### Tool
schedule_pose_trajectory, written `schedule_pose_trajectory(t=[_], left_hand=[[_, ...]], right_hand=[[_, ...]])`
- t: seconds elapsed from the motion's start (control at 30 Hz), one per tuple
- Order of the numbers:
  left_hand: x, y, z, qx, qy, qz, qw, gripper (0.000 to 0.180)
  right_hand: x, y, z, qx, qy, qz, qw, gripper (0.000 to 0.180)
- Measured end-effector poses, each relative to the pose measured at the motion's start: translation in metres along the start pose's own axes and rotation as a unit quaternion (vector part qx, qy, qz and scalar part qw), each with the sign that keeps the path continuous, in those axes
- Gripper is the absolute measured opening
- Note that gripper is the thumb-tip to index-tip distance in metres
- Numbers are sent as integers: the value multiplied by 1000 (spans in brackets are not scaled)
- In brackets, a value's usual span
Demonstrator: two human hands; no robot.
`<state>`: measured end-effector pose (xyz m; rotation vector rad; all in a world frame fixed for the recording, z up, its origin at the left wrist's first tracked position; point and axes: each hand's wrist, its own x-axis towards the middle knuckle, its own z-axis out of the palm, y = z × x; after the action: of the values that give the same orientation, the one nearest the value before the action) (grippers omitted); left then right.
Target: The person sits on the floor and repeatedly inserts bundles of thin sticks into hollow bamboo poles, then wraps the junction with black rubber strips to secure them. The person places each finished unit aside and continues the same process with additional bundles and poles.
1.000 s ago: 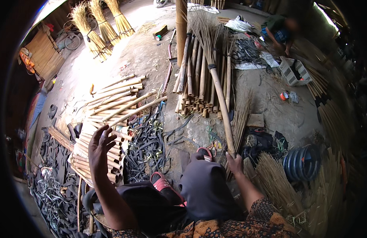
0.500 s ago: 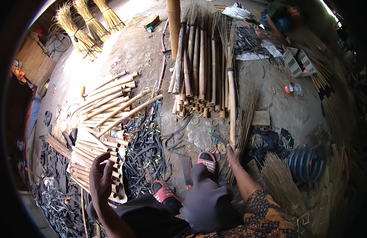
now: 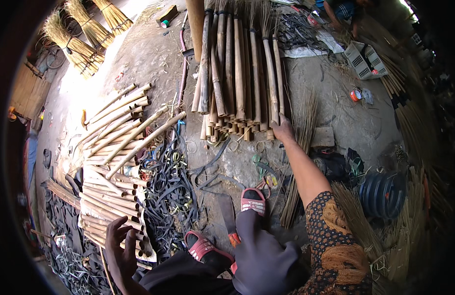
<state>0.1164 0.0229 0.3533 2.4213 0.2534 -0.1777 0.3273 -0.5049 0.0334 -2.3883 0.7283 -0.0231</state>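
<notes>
My right hand (image 3: 285, 131) is stretched far forward and closed round the near end of a bamboo-handled broom (image 3: 277, 73). That broom lies along the right side of a pile of similar brooms (image 3: 240, 78), their bristles pointing away from me. My left hand (image 3: 121, 247) is raised at the lower left, fingers apart and loosely bent, with nothing in it. Below and beyond it lie cut bamboo tubes (image 3: 109, 196) in a heap. A knife with a broad blade (image 3: 226, 211) and an orange-red handle rests on the floor by my sandalled feet.
Black rubber strips (image 3: 171, 177) tangle in the middle left. A bundle of thin sticks (image 3: 301, 142), a wooden block (image 3: 323, 137) and a dark ribbed coil (image 3: 382, 195) lie at right. An upright bamboo post (image 3: 194, 29) stands beyond, a white crate (image 3: 364, 61) near another person (image 3: 343, 12).
My right hand has moved forward and slightly left, carrying the broom from upright near my feet to the pile's right side. My left hand stays open, slightly lower.
</notes>
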Motion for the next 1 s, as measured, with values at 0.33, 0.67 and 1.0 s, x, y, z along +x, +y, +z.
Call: schedule_pose_trajectory(t=[0.33,0.67,1.0], left_hand=[[-11,-1,-2,5,-22,10,1000,40],[-16,-39,-10,12,-59,18,998,43],[-9,-35,-6,38,-97,0,995,44]], right_hand=[[-29,40,1,41,80,-59,994,50],[-148,213,-51,145,14,248,958,41],[-152,207,-40,222,-55,266,937,77]])
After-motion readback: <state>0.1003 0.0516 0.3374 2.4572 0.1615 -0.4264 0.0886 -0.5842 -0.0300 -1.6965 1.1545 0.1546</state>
